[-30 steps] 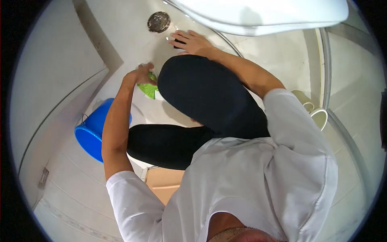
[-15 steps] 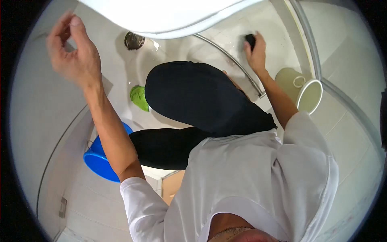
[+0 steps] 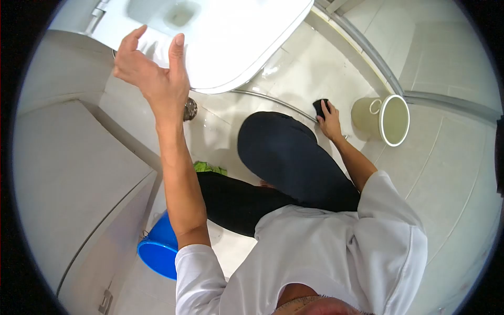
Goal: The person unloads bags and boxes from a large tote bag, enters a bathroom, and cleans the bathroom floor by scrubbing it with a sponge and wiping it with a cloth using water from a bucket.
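My left hand [image 3: 157, 79] is at the near edge of the white toilet [image 3: 231, 58], thumb and fingers spread apart and nothing held. Whether the palm rests on the toilet I cannot tell. Down on the wet floor, my right hand [image 3: 331, 123] has its fingers over a small black object [image 3: 321, 107], perhaps a scrubbing pad or brush head; its exact kind is not clear. Close to that hand runs a thin metal hose [image 3: 278, 101] across the tiles.
A cream bucket [image 3: 367, 116] lies tilted near the right wall. Behind my left arm is a blue bucket [image 3: 163, 236]. A green cloth [image 3: 207, 168] lies by my knee, and a dark round floor drain [image 3: 190, 109] shows beside my left wrist. A metal rail [image 3: 367, 47] curves along the ledge.
The view has shifted so more of the toilet shows, including its bowl. My left hand has come from the left to the toilet's edge. My right hand stays on the black object.
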